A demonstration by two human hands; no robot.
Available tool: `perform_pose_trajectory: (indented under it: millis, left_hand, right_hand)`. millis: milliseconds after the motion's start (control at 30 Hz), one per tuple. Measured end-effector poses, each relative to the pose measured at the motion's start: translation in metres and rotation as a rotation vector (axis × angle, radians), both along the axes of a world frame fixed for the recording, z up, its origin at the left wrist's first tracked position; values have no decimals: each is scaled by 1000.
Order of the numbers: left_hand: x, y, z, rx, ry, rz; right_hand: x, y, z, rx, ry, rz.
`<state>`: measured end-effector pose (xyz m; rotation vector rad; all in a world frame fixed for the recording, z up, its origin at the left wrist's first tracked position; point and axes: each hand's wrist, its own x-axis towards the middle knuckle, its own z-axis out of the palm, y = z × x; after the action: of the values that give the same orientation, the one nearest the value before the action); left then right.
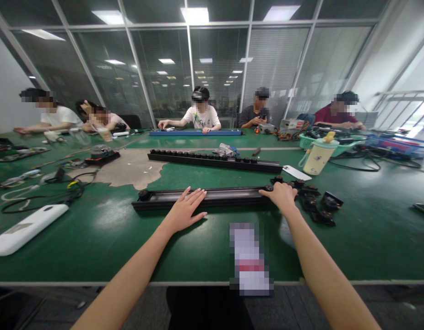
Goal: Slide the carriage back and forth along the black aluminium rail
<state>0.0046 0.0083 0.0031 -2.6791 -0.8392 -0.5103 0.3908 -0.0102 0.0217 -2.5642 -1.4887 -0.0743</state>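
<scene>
A long black channel-shaped rail [229, 198] with a grey metal inner strip lies across the table in front of me. My left hand [188, 208] rests flat over its middle, fingers stretched out. At the rail's right end, my right hand [283, 197] is closed, thumb and fingers around a small black block [269, 188] that is partly hidden. Another small black block [143, 195] sits in the rail's left end. Beside my right hand is a pile of loose black blocks [311, 201]. Farther back, a second black rail [215, 161] holds a row of similar blocks.
Nearer me is a pixelated phone-like item [249, 259] at the table's edge. A white device [29, 227] and cables [74, 185] lie left. Back right stand a cream bottle [318, 156], a white card-like item [296, 173] and a green basket [349, 145]. Several people sit across.
</scene>
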Motion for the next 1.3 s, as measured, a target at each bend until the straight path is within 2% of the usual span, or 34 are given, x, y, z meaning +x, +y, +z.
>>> perform_pose_trajectory:
  millis: [1300]
  left_hand:
    - [0, 1, -2, 6, -9, -2]
  right_hand:
    - [13, 0, 2, -14, 49, -78]
